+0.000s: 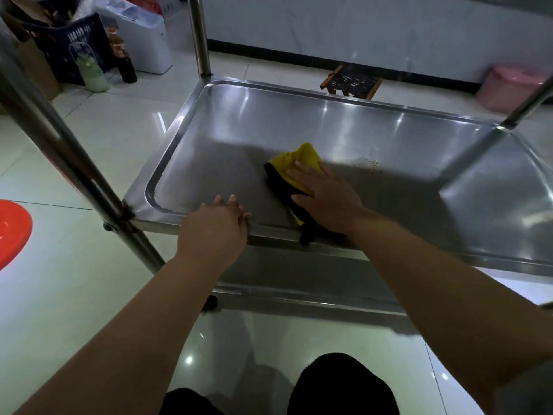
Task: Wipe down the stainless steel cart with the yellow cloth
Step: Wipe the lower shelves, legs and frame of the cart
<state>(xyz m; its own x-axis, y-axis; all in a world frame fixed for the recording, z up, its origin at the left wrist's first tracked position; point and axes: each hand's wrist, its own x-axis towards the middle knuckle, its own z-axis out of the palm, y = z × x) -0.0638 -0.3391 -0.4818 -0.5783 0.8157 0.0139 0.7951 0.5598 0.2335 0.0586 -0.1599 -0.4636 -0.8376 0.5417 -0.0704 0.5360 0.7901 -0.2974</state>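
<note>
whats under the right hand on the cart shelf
The yellow cloth, with its black edging, lies flat under the right hand on the steel shelf. The shelf surface beneath it is covered.

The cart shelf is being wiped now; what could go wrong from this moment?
1. Dark crumbs lie just beyond the yellow cloth; a short stroke by the right hand may miss them or push them over the shelf rim.
2. The left hand steadies only the near edge, so the stainless steel cart might shift under a hard push.
3. The cloth's black end overhangs that edge and may slip off.
</note>
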